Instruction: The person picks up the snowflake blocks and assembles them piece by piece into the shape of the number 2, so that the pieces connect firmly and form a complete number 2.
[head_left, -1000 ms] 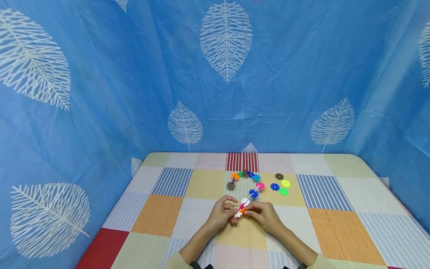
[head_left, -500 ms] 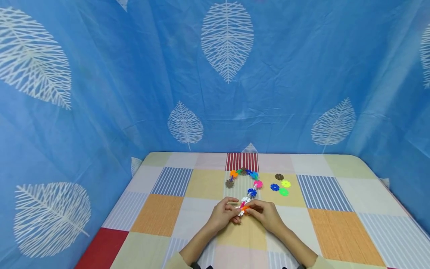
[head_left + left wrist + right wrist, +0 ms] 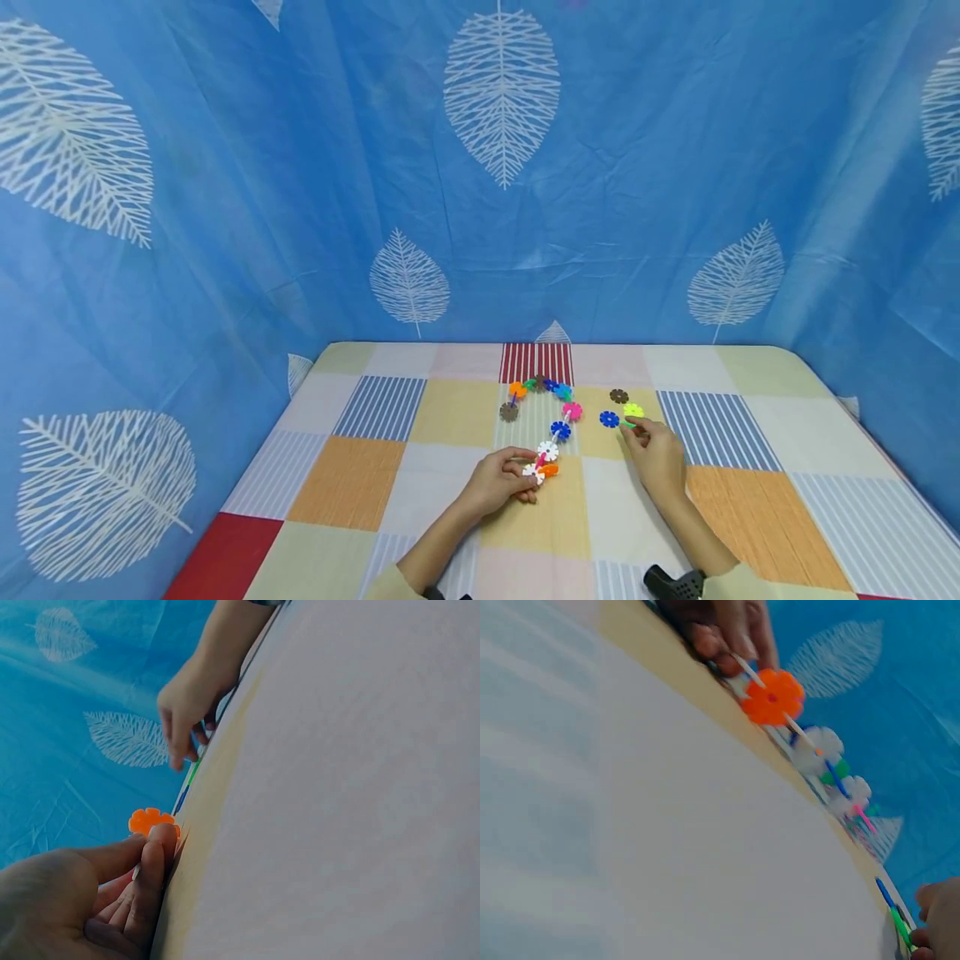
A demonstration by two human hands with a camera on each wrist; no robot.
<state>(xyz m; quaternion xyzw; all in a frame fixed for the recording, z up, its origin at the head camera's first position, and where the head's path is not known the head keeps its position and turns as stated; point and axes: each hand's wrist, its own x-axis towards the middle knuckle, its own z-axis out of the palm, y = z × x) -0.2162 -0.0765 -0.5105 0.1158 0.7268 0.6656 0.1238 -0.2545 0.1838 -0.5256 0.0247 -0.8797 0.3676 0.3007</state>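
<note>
A chain of flower-shaped notched plastic discs (image 3: 572, 411) curves across the cloth in the head view. At its near end my left hand (image 3: 495, 482) pinches a white disc (image 3: 533, 473) between thumb and fingers. An orange disc (image 3: 152, 820) is slotted onto that white disc, standing out on its right side. My right hand (image 3: 660, 458) reaches down over a bright green disc (image 3: 193, 774), which lies flat and is partly hidden by the fingers in the head view. Thumb and fingertips are at the green disc's edge; a firm hold is not visible.
Beside the right fingertips lie loose discs: a blue one (image 3: 609, 419), a yellow one (image 3: 633, 410) and a brown one (image 3: 618, 396). A patchwork cloth (image 3: 405, 525) covers the table. Blue leaf-printed curtain (image 3: 615, 167) surrounds it at the back and sides.
My right hand has let go of the orange disc and moved right and forward to the loose discs. The left hand stays at the chain's near end.
</note>
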